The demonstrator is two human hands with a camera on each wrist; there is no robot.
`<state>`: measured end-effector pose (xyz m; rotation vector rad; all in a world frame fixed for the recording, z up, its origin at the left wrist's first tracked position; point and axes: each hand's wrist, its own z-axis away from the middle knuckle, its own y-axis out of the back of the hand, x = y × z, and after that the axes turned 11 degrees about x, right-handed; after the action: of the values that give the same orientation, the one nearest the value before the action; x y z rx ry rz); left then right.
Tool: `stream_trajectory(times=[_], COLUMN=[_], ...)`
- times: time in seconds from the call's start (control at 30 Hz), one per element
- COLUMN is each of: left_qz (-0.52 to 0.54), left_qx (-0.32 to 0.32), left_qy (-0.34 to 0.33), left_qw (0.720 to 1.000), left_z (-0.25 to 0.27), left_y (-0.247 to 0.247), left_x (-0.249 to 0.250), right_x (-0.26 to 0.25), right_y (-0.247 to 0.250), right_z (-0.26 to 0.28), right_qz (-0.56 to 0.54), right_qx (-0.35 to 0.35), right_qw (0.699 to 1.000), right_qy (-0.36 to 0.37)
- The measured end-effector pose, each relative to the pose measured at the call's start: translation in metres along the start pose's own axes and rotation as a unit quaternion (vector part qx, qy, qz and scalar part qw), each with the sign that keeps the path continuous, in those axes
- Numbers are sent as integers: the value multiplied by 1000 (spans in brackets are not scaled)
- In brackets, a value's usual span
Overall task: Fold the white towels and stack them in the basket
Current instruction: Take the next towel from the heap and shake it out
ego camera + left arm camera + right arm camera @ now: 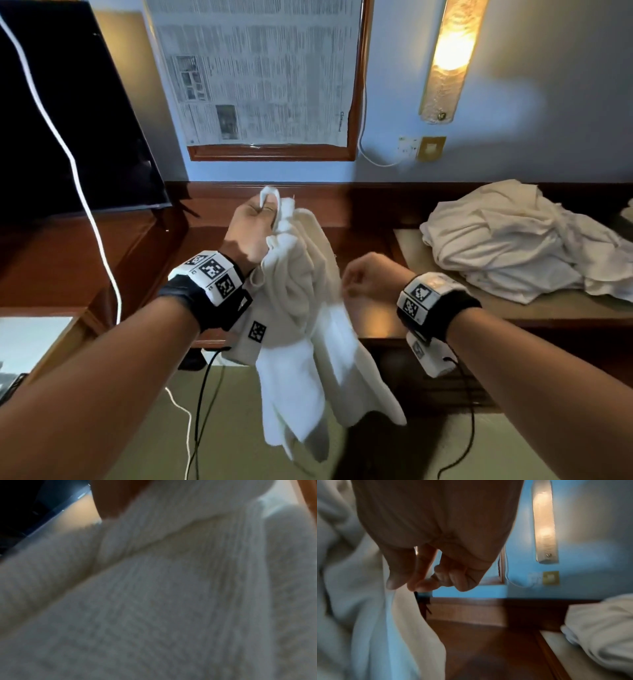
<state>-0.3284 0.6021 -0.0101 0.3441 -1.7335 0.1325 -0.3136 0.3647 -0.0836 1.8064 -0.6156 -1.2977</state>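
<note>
Our left hand (251, 222) pinches a towel (301, 308) corner high so it hangs open; our right hand (368, 277), fingers loosely curled and holding nothing, seeks its edge.

A person's left hand (251, 228) is raised at the centre and grips the top of a towel (301, 318) that hangs down in front of a wooden counter (113, 246); the right hand (368, 279) is just to the right of the towel, lower than the left. To the right, a pile of towels (520, 243) lies on a lower surface. Behind the counter, on the wall, a framed newspaper (260, 72) hangs at the centre, with a television (65, 120) to its left and a wall lamp (452, 58) to its right.
</note>
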Motion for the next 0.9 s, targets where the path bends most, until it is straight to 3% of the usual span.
stream_trajectory(times=[0.07,0.13,0.2,0.3,0.47,0.57,0.67,0.8,0.9], left_qz=[-13,-10,-9,-18,-16,-23,-35,-35,20], left_qx=[-15,-37,-69,-108,-81,-76,-104,-124,-144], left_qy=[-13,-29,-37,-42,-36,-47,-50,-42,8], left_qw=[1000,999,997,993,996,996,993,991,989], left_z=[4,10,15,20,14,11,14,25,27], left_y=[-8,-21,-33,-43,-38,-32,-33,-46,-50], left_x=[4,4,0,-6,-10,-16,-23,-22,-14], right_x=[21,23,17,16,46,59,30,-30,-40], right_y=[-18,-31,-42,-43,-25,-16,3,25,33], right_z=[13,21,20,8,5,2,-9,-24,-31], right_qz=[-6,-81,-148,-150,-83,-111,-168,-213,-172], right_qx=[-33,-51,-2,64,27,103,205,218,250], right_qw=[998,995,989,985,990,982,963,950,951], right_qy=[-44,-42,-4,-48,-112,-115,-56,62,63])
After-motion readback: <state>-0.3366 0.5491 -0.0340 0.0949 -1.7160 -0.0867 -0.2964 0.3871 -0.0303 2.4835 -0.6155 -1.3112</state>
